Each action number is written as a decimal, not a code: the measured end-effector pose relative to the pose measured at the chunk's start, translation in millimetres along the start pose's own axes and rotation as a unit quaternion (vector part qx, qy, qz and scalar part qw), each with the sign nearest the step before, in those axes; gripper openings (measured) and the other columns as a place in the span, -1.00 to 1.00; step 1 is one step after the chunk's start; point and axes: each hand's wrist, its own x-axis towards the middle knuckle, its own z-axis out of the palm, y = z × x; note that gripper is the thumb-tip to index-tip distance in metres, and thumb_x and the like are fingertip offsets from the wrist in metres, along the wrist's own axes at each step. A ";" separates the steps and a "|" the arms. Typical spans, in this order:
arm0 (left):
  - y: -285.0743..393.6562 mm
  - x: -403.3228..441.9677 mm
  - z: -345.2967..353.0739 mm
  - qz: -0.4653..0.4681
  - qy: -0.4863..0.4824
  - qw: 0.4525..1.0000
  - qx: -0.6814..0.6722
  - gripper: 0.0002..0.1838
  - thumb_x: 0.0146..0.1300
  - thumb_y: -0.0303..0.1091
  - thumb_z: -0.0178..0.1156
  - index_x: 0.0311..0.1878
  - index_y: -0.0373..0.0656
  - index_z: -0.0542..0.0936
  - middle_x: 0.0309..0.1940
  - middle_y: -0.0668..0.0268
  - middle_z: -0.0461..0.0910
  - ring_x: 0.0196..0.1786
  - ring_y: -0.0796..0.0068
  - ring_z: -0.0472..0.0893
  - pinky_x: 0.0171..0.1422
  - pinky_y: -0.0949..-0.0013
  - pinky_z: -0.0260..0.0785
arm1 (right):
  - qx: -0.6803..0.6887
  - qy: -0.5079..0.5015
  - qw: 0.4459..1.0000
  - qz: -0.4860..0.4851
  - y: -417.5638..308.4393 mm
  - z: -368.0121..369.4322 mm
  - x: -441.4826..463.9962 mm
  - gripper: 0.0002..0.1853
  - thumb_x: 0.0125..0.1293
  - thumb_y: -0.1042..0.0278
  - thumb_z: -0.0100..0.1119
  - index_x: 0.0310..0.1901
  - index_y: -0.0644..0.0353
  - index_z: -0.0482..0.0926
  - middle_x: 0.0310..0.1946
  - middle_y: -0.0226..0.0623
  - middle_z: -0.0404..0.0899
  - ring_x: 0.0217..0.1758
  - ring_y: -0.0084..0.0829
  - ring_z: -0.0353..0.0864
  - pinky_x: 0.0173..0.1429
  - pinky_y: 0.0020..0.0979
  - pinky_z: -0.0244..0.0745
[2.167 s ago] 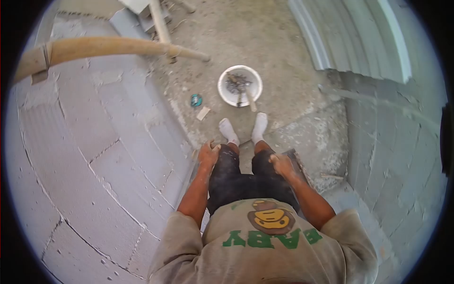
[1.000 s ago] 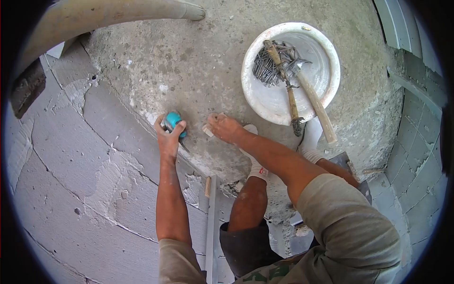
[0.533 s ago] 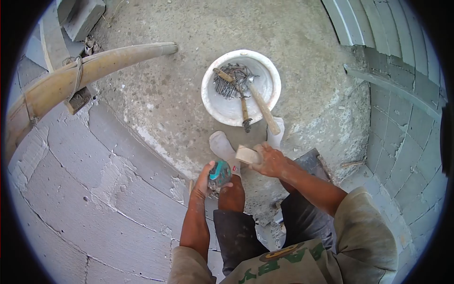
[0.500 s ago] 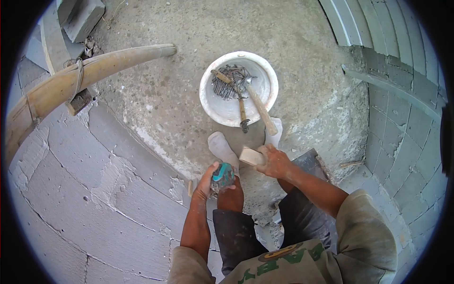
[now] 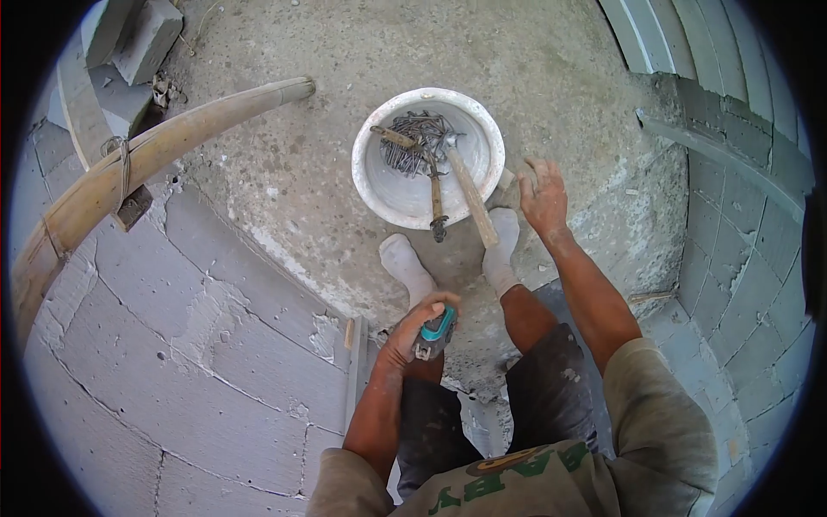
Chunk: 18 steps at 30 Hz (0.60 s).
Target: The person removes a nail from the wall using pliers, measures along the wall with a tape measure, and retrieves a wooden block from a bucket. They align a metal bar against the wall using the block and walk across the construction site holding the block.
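My left hand is closed round a palm-sized teal and dark grey object, held above my left leg; its exact kind is unclear. My right hand reaches forward over the concrete, fingers apart, just right of a white basin. A small pale block shows between its fingertips and the basin's outer wall, partly hidden. Inside the basin are many nails and a hammer, its wooden handle sticking out over the near rim. A second tool with a worn handle lies across the nails.
A curved bamboo pole juts in from the left, tied with wire. Grey block walls stand on the left and right. Loose blocks lie at upper left. My socked feet are just below the basin.
My right hand has moved forward from over my legs to beside the basin, its fingers loosening from the pale block. My left hand has moved slightly right, still holding the teal object.
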 end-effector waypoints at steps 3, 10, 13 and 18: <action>-11.1 -0.6 -9.4 -0.064 0.008 0.998 -0.006 -0.57 0.28 0.06 0.08 -0.16 -0.18 0.52 -0.34 0.27 0.58 -0.29 0.48 0.57 -0.22 0.44 0.43 | 0.089 -0.065 0.984 -0.137 -65.5 -6.6 13.9 -0.75 0.25 0.30 0.06 -0.08 0.18 0.53 -0.23 -0.12 0.53 -0.10 -0.07 0.53 -0.02 -0.16 0.47; -10.8 -5.3 -17.3 -0.095 0.084 0.992 0.001 -0.53 0.28 0.13 0.08 -0.28 -0.16 0.55 -0.44 0.32 0.56 -0.35 0.50 0.59 -0.37 0.43 0.46 | -0.204 -0.318 0.862 -0.338 -132.3 120.8 52.7 -0.81 0.27 0.37 0.01 -0.25 0.06 0.66 -0.24 -0.31 0.66 -0.13 -0.31 0.66 -0.14 -0.30 0.57; -15.2 -8.0 -36.3 -0.101 0.081 0.991 -0.027 -0.50 0.30 0.17 0.05 -0.31 -0.16 0.56 -0.44 0.32 0.56 -0.39 0.50 0.61 -0.39 0.43 0.49 | -0.292 -0.380 0.818 -0.318 -135.4 156.9 60.5 -0.79 0.25 0.39 0.02 -0.36 0.06 0.69 -0.30 -0.39 0.69 -0.20 -0.38 0.69 -0.18 -0.35 0.58; -21.6 -20.3 -56.1 -0.066 0.087 0.991 -0.082 -0.39 0.33 0.22 -0.05 -0.30 -0.25 0.55 -0.43 0.23 0.59 -0.40 0.39 0.65 -0.39 0.33 0.61 | -0.222 -0.343 0.827 -0.386 -125.5 144.0 65.3 -0.83 0.19 0.37 0.10 -0.33 0.15 0.69 -0.30 -0.24 0.68 -0.22 -0.25 0.69 -0.18 -0.28 0.58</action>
